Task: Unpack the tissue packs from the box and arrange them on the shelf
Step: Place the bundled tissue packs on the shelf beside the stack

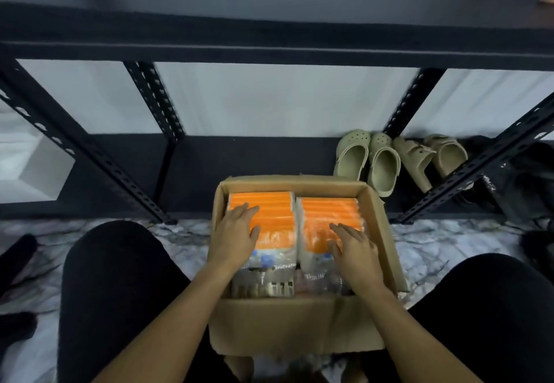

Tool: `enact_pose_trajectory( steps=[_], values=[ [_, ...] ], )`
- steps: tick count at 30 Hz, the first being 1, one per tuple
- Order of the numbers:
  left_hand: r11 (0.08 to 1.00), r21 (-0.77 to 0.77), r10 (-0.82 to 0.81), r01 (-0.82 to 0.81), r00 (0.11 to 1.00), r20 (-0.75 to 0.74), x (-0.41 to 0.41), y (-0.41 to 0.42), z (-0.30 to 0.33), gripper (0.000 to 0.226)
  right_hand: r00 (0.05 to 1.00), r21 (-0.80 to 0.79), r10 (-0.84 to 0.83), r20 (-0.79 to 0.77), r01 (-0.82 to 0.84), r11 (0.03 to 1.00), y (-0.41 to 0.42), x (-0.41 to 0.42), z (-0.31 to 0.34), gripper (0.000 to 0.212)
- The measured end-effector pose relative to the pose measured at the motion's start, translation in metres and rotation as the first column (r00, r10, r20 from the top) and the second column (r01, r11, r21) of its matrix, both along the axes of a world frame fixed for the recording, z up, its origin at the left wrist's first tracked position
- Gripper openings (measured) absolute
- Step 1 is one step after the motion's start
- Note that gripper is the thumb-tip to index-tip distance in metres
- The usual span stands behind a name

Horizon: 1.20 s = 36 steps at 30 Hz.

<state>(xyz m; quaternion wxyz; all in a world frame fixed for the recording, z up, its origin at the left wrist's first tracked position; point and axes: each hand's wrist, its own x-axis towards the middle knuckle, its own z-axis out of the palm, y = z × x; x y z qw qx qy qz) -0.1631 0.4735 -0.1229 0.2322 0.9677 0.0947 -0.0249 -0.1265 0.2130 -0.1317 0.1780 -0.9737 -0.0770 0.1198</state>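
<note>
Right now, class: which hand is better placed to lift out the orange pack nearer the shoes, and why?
The right hand. It already lies open on the right-hand tissue pack, the stack beside the shoes. The left hand rests on the left-hand tissue pack.

Open brown cardboard box (299, 325), lower centre of the frame, flaps folded outward, resting on the marbled floor. Inside, two side-by-side stacks of orange-and-white plastic-wrapped tissue packs: the left stack (269, 207) sits slightly higher in the frame than the right stack (332, 213). Black perforated-steel shelf (269, 43) spans the upper half of the frame; its lower tier lies directly behind the box.
</note>
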Motion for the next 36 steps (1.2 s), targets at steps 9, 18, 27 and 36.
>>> enact_pose_trajectory(
  steps=[9,18,27,36],
  values=[
    [0.988,0.119,-0.083,0.095,0.991,-0.1,0.004,-0.002,-0.035,0.058,0.999,-0.057,0.003,0.046,0.0,0.998,-0.009,0.017,-0.022,0.045],
    [0.985,0.162,-0.055,0.063,0.997,-0.053,0.004,-0.001,-0.046,0.05,0.998,-0.119,0.047,0.036,-0.042,0.992,-0.007,0.027,-0.036,0.024],
    [0.998,0.035,0.048,-0.05,0.998,0.045,0.005,0.005,-0.049,0.026,0.987,-0.169,0.097,0.126,-0.075,0.983,-0.01,0.032,-0.047,0.013],
    [0.977,-0.177,0.154,-0.121,0.969,0.19,0.005,0.002,-0.035,0.003,0.977,0.068,-0.057,0.205,0.043,0.997,-0.011,0.03,-0.034,0.006]
  ],
)
